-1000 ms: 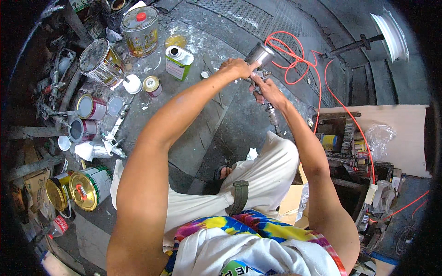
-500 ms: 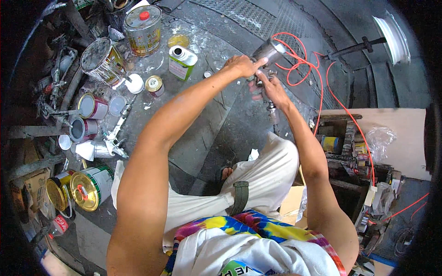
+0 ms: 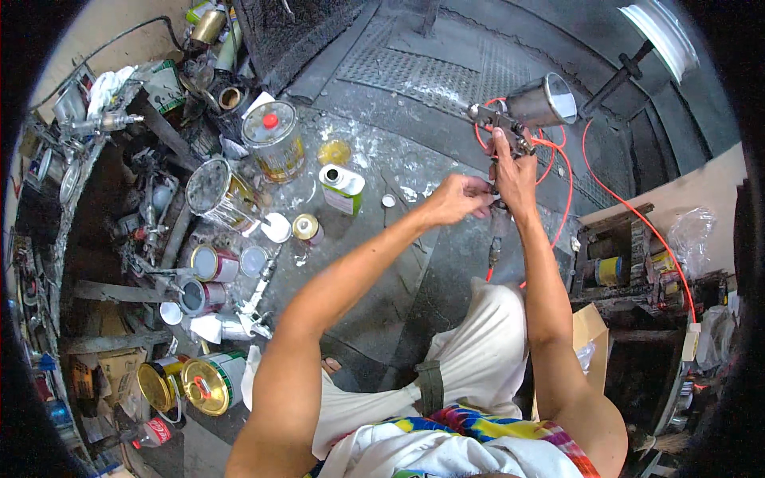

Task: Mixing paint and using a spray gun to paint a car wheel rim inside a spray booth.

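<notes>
A metal spray gun [image 3: 510, 131] with a silver cup [image 3: 540, 102] on top is held upright in my right hand [image 3: 514, 179], fingers wrapped round its handle and thumb raised along its body. My left hand [image 3: 462, 199] is at the lower part of the gun, fingers curled on the fittings [image 3: 500, 209] below the handle. A red air hose [image 3: 566, 215] lies coiled behind the gun. Left of my hands stands a white-and-green rectangular can [image 3: 343, 191], with a small white cap [image 3: 389, 201] beside it.
Several paint cans [image 3: 221, 191] and small tins [image 3: 307, 229] stand on the stained floor [image 3: 398, 263]. A cluttered shelf [image 3: 119, 295] lines the left side. A white wheel rim [image 3: 661, 36] is mounted upper right. A cardboard box [image 3: 574, 334] sits beside my right leg.
The spray gun and my right hand have moved up and right. My left hand has dropped from near the cup to below the handle. The view has shifted too.
</notes>
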Demonstrator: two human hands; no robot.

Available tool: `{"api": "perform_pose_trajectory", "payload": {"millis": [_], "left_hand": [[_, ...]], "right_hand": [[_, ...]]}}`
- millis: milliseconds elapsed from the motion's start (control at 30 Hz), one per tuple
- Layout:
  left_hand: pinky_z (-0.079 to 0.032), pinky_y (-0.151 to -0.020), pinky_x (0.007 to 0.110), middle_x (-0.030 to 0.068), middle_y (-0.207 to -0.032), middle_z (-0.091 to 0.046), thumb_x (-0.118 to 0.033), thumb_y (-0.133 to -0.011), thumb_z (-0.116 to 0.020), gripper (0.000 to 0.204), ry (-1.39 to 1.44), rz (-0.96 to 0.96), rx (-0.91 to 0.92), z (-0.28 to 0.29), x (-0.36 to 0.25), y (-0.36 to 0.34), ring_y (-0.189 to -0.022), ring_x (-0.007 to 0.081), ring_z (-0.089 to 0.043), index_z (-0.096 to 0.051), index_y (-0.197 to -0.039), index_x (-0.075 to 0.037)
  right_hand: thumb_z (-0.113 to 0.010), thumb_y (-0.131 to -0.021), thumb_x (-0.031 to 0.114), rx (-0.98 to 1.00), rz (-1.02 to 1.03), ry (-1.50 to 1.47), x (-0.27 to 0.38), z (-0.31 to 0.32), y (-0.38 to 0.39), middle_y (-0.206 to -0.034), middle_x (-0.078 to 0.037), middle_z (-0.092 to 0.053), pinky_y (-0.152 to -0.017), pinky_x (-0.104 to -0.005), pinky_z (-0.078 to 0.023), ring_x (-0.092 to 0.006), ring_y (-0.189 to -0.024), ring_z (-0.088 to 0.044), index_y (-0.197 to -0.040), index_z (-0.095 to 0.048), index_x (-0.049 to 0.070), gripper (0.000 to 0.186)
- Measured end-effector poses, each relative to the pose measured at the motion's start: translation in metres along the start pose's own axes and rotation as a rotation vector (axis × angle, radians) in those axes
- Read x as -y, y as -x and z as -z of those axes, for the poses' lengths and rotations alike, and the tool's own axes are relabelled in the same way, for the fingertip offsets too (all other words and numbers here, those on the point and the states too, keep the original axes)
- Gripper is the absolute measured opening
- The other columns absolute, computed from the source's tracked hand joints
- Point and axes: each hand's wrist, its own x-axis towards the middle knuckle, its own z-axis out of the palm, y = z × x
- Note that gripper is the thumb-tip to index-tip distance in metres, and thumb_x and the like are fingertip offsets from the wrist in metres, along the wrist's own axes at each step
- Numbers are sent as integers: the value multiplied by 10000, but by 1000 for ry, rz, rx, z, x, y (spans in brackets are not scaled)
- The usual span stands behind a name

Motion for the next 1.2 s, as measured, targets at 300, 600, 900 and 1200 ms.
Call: {"api": "perform_pose_trajectory", "payload": {"millis": [300,600,900,1200], "left_hand": [[-554,-683,301,91,-871,-709,-188,-923,-692,276,28,-126,-59,-5,-1,0,-736,151,-667,-696,-1076,42],[-545,-660,298,88,-843,-715,-185,-924,-687,270,-20,-139,-108,-8,-1,0,-722,141,-666,-702,-1052,52],[-534,-605,291,85,-798,-716,-196,-890,-710,235,-100,-145,-84,19,3,-14,-666,134,-660,-704,-927,37],[-483,-637,338,69,-685,-630,-670,-915,-496,714,-653,144,-452,76,-23,-14,-633,164,-615,-704,-901,13]], "right_hand": [[-605,-982,360,-22,-76,-35,21,-5,-2,-665,-3,-581,-411,-245,-373,-69,-460,-485,-913,-564,59,312],[-598,-988,361,-43,-17,-74,23,-6,2,-682,-8,-587,-401,-244,-359,-63,-454,-460,-870,-566,55,329],[-579,-1002,335,22,101,58,2,0,-7,-803,-10,-653,-444,-239,-449,-73,-687,-588,-989,-647,38,305],[-686,-934,240,355,-164,60,-28,-10,9,-840,-55,-677,-498,-268,-572,-104,-714,-650,-1124,-599,3,315]]}}
